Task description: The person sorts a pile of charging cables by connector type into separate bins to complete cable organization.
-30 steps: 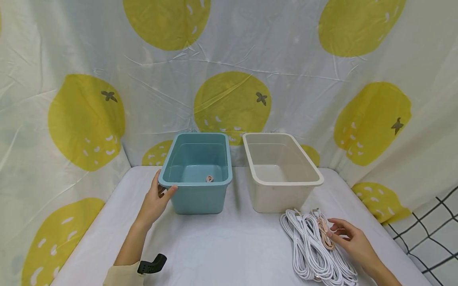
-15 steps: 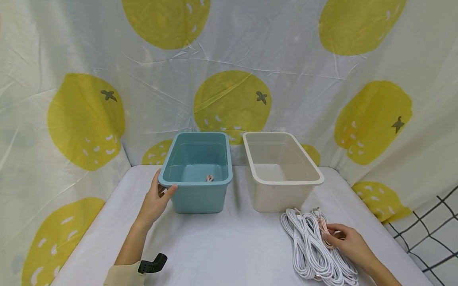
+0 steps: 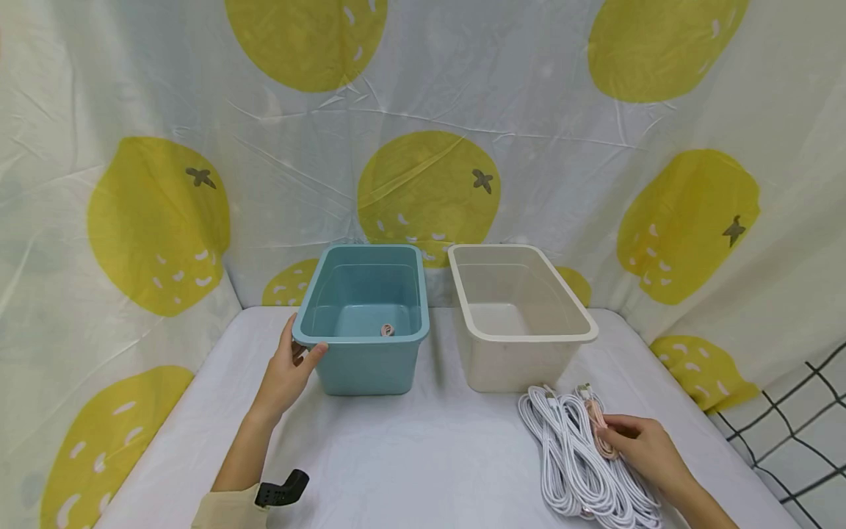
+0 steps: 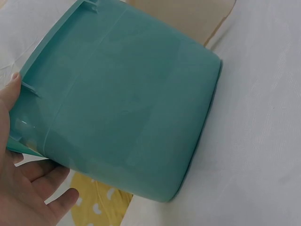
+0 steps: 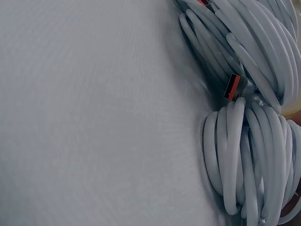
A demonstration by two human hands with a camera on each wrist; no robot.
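Observation:
My left hand (image 3: 283, 378) grips the near left corner of a teal plastic bin (image 3: 366, 371), thumb at the front rim and fingers along the side. The left wrist view shows the thumb over the rim, with the fingers below against the outer wall. Inside the bin lies a small pinkish coil (image 3: 388, 330). At the right, my right hand (image 3: 651, 450) pinches a peach-coloured coiled cable (image 3: 594, 416) between thumb and index finger. This cable lies on a heap of white coiled cables (image 3: 562, 448). The right wrist view shows white coils (image 5: 268, 155) and a USB plug (image 5: 232, 87), but no hand.
A cream bin (image 3: 518, 367) stands right of the teal one, just behind the cable heap. White cloth (image 3: 410, 455) covers the table. Behind hangs a lemon-print curtain (image 3: 291, 184), and a dark wire grid (image 3: 793, 433) is at the right.
My right hand has moved slightly left onto the peach cable, and its thumb and index finger have closed on it. The left hand and both bins have not moved.

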